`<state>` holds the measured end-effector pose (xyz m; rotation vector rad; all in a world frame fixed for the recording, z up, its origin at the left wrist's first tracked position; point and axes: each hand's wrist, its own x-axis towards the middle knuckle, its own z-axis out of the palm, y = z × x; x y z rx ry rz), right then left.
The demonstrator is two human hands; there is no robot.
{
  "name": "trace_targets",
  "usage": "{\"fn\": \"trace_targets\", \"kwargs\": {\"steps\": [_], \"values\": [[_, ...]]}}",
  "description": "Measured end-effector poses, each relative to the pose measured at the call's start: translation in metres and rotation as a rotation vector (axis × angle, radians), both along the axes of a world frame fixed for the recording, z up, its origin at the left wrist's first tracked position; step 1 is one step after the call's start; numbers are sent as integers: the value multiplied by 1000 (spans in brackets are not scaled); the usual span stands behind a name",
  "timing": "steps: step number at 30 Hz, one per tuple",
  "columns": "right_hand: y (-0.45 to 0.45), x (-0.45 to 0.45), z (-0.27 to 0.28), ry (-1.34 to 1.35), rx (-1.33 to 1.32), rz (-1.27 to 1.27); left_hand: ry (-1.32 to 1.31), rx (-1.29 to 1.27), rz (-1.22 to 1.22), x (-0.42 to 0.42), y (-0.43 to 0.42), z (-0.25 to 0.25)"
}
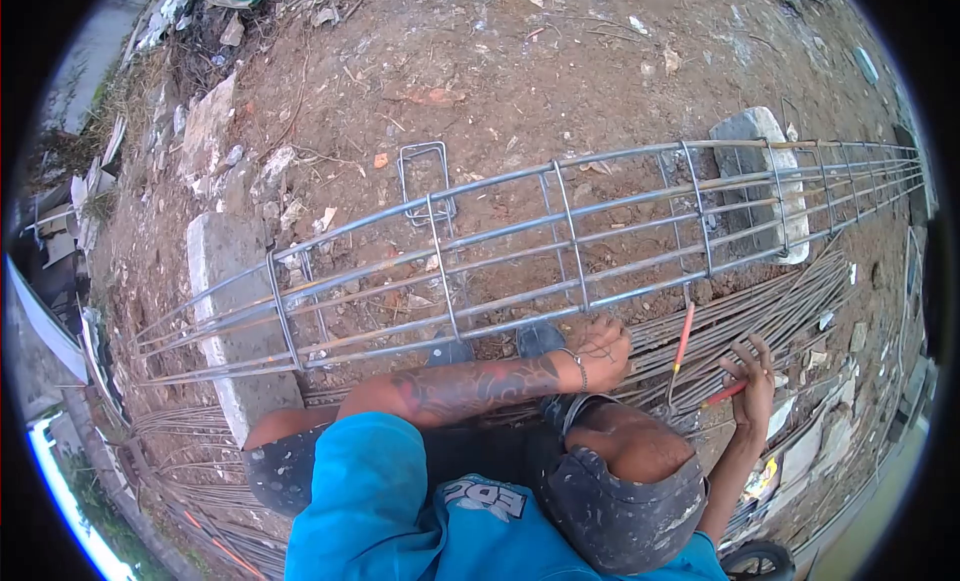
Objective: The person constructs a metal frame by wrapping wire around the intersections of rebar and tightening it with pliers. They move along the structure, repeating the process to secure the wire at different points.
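Note:
My left hand, on the tattooed arm with a bracelet, is above the lower edge of a long rebar cage. Its knuckles face up and the fingers curl under; whatever may be in them is hidden. Lower right, my right hand grips one red handle of a pair of pincers, while several of its fingers stick out. The pincers' other handle, red with a yellow band, points up and away, so the handles are spread apart. Square wire stirrups ring the long bars of the cage.
One concrete block supports the cage at left, another block at right. Loose stirrups lie beyond it on the dirt. A bundle of thin bars runs under my hands. Rubble and scraps lie around.

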<state>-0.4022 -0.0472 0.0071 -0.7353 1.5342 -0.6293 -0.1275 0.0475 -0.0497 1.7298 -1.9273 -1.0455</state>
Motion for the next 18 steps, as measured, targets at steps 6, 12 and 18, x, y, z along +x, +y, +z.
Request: {"fn": "trace_targets", "kwargs": {"steps": [6,12,18], "values": [[-1,-39,-117,13,119,-131,-11,-282,244,67,-69,74],[10,29,-121,1153,-696,281,-299,668,413,145,-91,81],[40,178,-111,-427,292,452,463,822,420,163,-124,15]]}}
